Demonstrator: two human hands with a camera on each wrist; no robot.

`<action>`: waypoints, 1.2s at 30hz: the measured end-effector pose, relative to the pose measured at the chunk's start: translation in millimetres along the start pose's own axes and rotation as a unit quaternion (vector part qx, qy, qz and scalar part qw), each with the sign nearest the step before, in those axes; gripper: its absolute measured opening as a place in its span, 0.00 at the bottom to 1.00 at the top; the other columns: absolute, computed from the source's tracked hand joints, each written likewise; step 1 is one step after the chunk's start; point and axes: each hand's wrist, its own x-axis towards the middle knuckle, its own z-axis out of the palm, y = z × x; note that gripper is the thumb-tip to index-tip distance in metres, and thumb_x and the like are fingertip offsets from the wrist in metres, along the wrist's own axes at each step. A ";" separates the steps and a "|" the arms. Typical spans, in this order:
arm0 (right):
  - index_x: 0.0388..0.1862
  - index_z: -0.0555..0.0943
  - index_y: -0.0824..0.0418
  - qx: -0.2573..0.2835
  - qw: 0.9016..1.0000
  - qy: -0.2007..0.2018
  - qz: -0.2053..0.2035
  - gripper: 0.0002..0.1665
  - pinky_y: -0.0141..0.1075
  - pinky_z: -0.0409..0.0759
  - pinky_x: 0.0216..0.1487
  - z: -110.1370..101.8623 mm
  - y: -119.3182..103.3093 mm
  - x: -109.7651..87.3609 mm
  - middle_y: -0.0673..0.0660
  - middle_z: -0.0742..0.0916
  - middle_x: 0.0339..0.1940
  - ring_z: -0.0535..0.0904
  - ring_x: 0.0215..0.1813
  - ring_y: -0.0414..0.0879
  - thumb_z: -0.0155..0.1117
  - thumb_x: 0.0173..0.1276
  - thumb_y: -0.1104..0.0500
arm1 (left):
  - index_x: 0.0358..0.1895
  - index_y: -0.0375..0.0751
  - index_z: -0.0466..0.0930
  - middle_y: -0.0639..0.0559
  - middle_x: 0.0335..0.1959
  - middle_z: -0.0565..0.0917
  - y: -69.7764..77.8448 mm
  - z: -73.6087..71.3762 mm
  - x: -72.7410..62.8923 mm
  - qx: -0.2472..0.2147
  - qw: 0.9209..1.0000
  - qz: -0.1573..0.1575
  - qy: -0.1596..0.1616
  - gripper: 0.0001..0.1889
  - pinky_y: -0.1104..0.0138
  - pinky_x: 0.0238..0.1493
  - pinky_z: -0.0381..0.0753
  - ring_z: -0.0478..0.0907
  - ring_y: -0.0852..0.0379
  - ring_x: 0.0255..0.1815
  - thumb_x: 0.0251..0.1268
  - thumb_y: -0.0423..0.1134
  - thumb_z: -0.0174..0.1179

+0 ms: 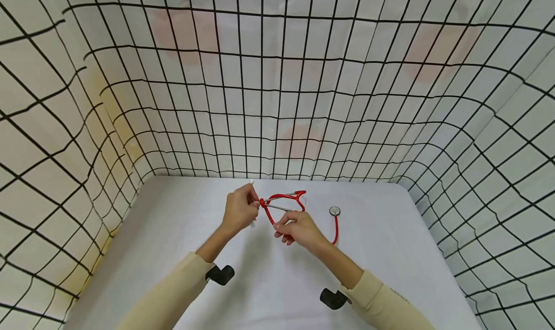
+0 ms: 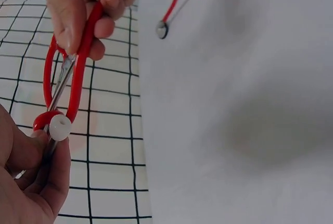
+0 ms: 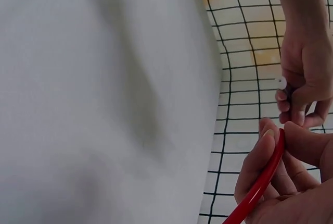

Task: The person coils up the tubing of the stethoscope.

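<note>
Both forearms, in pale sleeves (image 1: 173, 284), reach forward from the near edge and angle inward, so that the hands meet near each other over the far part of the bench (image 1: 425, 257). Between them is a red stethoscope (image 1: 269, 217), held by both.

The left hand (image 1: 240, 205) bends in toward the middle, its thumb and fingers clamped on the metal tubes (image 1: 277, 207) close to the white ear tips (image 2: 60, 127). In the head view one tip pokes out above this hand and another below it. A coil of red tubing wraps round the metal just beside the left fingers.

The right hand (image 1: 301, 230) points up and to the left, its thumb and fingers pinching a stretch of the red tubing; the right wrist view shows the tube running between them. The chest piece (image 1: 335, 211) sits to the right of this hand, at the end of the tube.

Dark wrist cameras (image 1: 220, 274) are worn at both cuffs. A black grid (image 1: 278, 91) rises behind the bench and along its sides.
</note>
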 end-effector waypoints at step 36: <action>0.35 0.87 0.65 -0.134 0.989 -0.055 -0.044 0.04 0.38 0.85 0.33 -23.6 -36.2 -13.7 0.57 0.89 0.25 0.82 0.26 0.46 0.73 0.61 0.65 | 0.25 0.42 0.76 0.55 0.20 0.80 -0.3 -5.1 -3.1 0.104 0.986 0.054 -0.116 0.13 0.69 0.21 0.72 0.72 0.59 0.21 0.51 0.19 0.62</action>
